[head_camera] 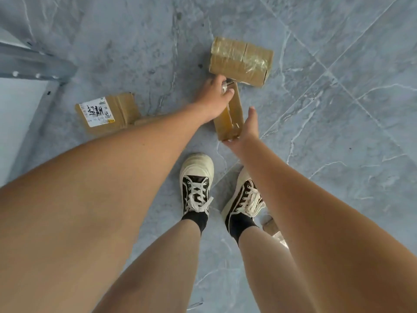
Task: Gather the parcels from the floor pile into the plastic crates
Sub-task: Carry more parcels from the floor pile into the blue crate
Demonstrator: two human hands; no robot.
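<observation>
A narrow cardboard parcel (234, 114) lies on the grey marble floor in front of my feet. My left hand (213, 96) grips its far end, fingers curled over the top. At the parcel's near end my right hand (248, 125) curls round the right side. A larger taped cardboard parcel (241, 61) lies just beyond, touching the narrow one's far end. A third parcel (106, 112) with a white shipping label sits on the floor to the left, partly hidden by my left arm. No crate is in view.
A grey metal shelf frame (33, 66) stands at the left edge. My two sneakers (197, 181) stand just behind the narrow parcel. Another bit of cardboard (270, 227) shows behind my right leg. Bare marble floor stretches to the right and far side.
</observation>
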